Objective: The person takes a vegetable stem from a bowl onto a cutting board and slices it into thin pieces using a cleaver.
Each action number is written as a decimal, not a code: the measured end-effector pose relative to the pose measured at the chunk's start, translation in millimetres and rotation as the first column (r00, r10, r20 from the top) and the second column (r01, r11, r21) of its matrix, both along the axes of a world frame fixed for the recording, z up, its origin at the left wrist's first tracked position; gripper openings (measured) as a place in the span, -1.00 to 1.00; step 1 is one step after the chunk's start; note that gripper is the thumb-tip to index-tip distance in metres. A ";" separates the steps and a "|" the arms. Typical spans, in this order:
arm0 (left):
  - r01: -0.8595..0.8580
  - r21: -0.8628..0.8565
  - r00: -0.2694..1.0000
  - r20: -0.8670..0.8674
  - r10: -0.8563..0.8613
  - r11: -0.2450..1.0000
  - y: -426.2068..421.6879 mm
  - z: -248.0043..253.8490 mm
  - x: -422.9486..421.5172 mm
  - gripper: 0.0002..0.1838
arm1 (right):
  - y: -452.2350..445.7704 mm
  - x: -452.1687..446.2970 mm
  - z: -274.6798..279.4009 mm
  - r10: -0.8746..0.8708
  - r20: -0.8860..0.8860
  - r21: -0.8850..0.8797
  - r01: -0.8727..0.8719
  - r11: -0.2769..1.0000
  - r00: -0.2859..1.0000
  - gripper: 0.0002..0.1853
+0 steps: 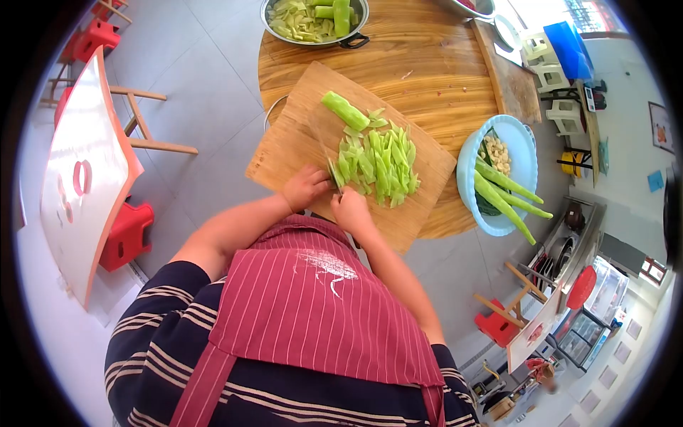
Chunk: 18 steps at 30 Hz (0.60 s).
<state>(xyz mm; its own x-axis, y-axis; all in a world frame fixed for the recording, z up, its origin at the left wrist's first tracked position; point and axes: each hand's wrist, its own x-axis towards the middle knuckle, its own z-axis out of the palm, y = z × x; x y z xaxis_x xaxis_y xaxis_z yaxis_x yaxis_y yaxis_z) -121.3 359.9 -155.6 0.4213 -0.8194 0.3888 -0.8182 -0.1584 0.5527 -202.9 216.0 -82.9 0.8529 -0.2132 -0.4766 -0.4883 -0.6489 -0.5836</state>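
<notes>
A wooden cutting board (284, 153) lies at an angle on the round wooden table. My right hand (351, 209) is closed round the handle of a knife (334, 173), whose blade stands on the board at the left edge of the green slices. My left hand (307, 188) rests on the board just left of the blade, its fingers together; what they press on, if anything, is hidden. Many thin pale green slices (384, 160) are heaped right of the knife. A peeled green stem piece (345, 110) lies above them.
A metal pan (302, 21) with green slices and stem pieces stands at the table's far edge. On the right, a blue basin (523, 142) holds long green vegetables (501, 203) and pale cloves (498, 154). Red stools (128, 235) and a white table (89, 171) are at left.
</notes>
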 end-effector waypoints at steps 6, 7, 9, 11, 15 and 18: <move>-0.031 -0.001 0.999 0.042 0.031 1.000 0.8 -7.8 -4.4 -0.75 | -2.3 -14.5 43.2 0.010 -0.124 -0.019 -0.012 1.000 0.992 -0.71; -0.033 -0.001 0.999 0.037 0.033 0.999 1.2 -8.4 -5.0 -0.75 | -0.9 -20.6 41.5 0.012 -0.129 -0.019 -0.015 1.000 0.992 -0.71; -0.017 0.006 0.999 0.038 0.017 1.000 1.5 -5.9 -3.1 -0.76 | 2.5 -29.3 30.2 0.028 -0.194 -0.029 -0.035 0.999 0.981 -0.72; -0.026 -0.015 0.998 0.058 0.027 1.000 0.6 -6.4 -2.2 -0.77 | 7.0 -21.5 14.3 -0.012 -0.159 -0.028 0.008 1.000 0.987 -0.71; 0.008 0.011 0.999 0.050 -0.009 1.000 1.6 -1.7 0.9 -0.78 | 4.0 -5.3 3.4 -0.021 0.002 -0.001 0.021 1.000 1.000 -0.71; 0.010 0.008 1.000 0.029 -0.010 1.000 1.9 1.5 -0.6 -0.78 | -5.7 -2.4 10.9 -0.164 -0.005 0.072 0.164 0.984 0.986 -0.70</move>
